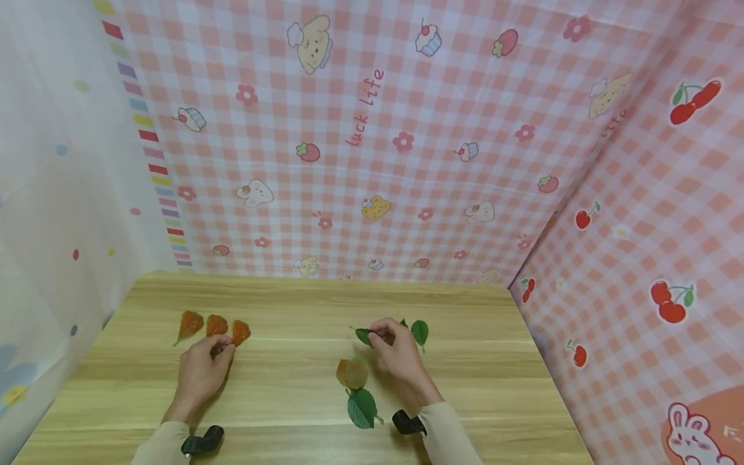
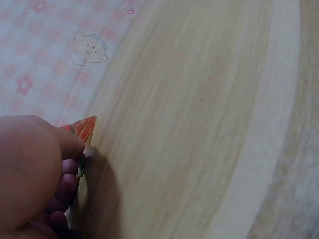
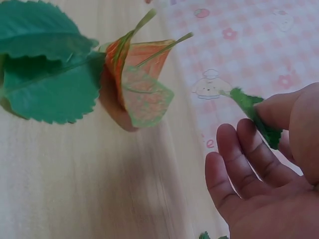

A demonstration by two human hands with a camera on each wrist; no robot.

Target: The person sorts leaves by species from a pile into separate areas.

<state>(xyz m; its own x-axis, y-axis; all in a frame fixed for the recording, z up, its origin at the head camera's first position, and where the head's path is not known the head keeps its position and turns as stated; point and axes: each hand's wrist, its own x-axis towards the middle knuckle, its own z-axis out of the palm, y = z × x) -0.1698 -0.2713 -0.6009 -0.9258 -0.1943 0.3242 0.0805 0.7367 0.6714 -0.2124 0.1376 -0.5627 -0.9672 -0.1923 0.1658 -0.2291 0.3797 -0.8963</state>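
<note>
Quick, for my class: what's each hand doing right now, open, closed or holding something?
Left hand: closed, pinching the rightmost orange leaf.
Right hand: holding a small green leaf, pinched at the thumb.

At the head view's lower left, the left hand (image 1: 200, 371) is pinching, pointing up-right; right of lower centre, the right hand (image 1: 401, 355) is pinching, pointing up-left.

A pale wood-grain tabletop (image 1: 494, 387) runs back to a pink-and-white checked back cloth (image 1: 349, 181) printed with puppies (image 1: 314, 48), cupcakes (image 1: 429, 42), strawberries (image 1: 507, 43) and flowers (image 1: 403, 141). A multicoloured striped band (image 1: 152, 153) borders a whitish dotted left cloth (image 1: 64, 194); cherries (image 1: 673, 307) decorate the checked right cloth (image 1: 628, 258). Light glosses the wood softly.
</note>
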